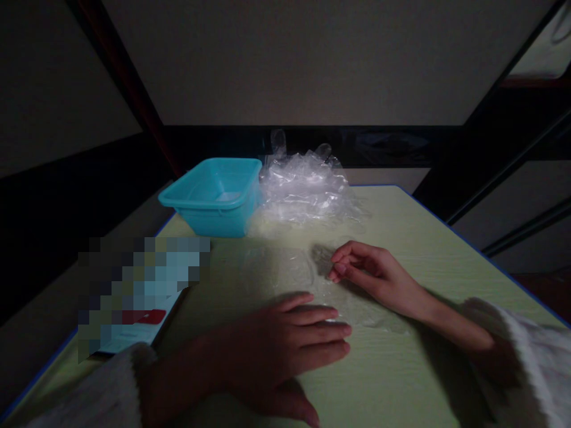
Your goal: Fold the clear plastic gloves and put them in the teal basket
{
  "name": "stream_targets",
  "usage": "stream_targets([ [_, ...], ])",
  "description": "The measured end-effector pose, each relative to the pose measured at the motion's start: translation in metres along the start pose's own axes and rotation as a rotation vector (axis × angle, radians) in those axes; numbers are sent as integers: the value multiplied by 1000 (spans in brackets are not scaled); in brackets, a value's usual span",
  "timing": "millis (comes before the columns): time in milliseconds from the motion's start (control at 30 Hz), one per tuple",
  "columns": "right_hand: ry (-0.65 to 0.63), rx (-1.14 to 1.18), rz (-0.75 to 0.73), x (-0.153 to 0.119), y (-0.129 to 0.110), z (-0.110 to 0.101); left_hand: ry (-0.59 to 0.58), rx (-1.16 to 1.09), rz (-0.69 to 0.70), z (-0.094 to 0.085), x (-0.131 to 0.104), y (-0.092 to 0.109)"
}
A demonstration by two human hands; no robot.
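A clear disposable plastic glove (289,267) lies spread on the table, hard to see against the pale top. My left hand (285,345) is palm down over its near part, with the fingers stretched out and slightly apart. To the right, my right hand (370,273) hovers low at the glove's right side. Its thumb and fingertips come together in a pinch. Whether thin film is caught between them cannot be made out. Behind the hands, a heap of similar clear plastic gloves (307,184) rests at the far end of the table.
A turquoise plastic basin (209,220) stands at the far left, beside the heap. Along the left edge lies a flat device with a lit screen (134,333), partly blurred out. The yellowish table (401,220) has a blue edge and meets a dark-trimmed panel behind.
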State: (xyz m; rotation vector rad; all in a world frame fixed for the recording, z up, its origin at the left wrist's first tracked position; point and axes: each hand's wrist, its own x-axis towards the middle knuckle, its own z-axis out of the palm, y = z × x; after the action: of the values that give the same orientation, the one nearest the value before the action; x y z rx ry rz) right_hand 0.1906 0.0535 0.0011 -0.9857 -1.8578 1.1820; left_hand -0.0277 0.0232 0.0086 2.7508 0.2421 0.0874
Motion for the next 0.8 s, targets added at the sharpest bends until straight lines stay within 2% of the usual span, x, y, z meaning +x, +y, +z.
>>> stream_targets([
  [300,-1,46,6,0,1,0,-14,-40,-6,0,0,3],
  [600,-26,105,94,3,6,1,-41,-59,-5,1,0,3],
  [667,14,114,97,4,8,-2,-10,-31,12,1,0,3],
  [800,189,88,106,9,13,-15,96,57,33,2,-4,-1],
])
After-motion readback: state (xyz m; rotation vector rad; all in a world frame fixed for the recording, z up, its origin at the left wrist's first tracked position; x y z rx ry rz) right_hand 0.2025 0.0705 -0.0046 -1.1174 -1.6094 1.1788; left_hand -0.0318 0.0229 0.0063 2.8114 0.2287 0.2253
